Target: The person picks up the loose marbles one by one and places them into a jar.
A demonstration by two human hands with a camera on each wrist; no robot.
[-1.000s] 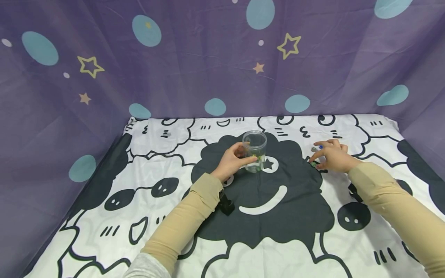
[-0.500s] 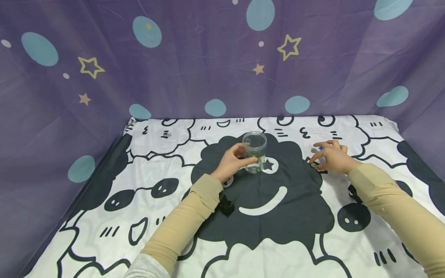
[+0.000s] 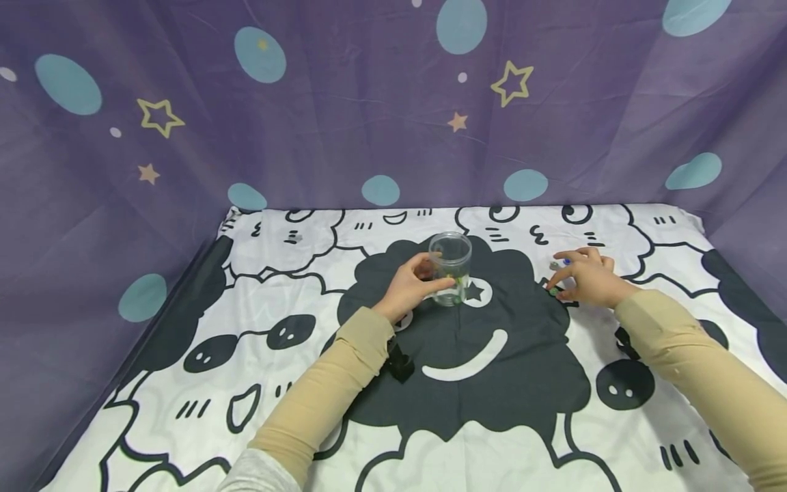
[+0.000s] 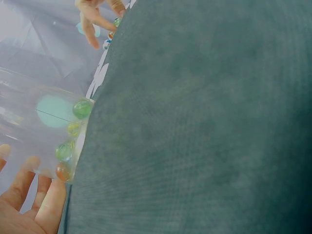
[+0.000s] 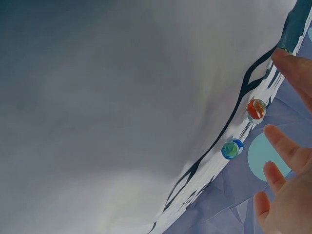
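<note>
In the head view my left hand (image 3: 407, 288) grips a clear plastic jar (image 3: 455, 256) around its side. The jar stands upright on the cloth. Several green, yellow and orange marbles lie at its bottom, among them a green marble (image 4: 82, 109) in the left wrist view. Further right, my right hand (image 3: 591, 279) is low over the cloth, thumb and index finger pinching a small green marble (image 3: 554, 292). Just beyond those fingers lie a blue marble (image 3: 567, 261) and a clear one. The right wrist view shows an orange marble (image 5: 256, 110) and a blue-green marble (image 5: 232, 148) near the outstretched fingers.
A black-and-white cartoon cloth (image 3: 486, 396) covers the table. Purple curtains (image 3: 381, 116) with stars and blue dots rise at the back and sides. A black piece (image 3: 399, 362) sits beneath my left forearm.
</note>
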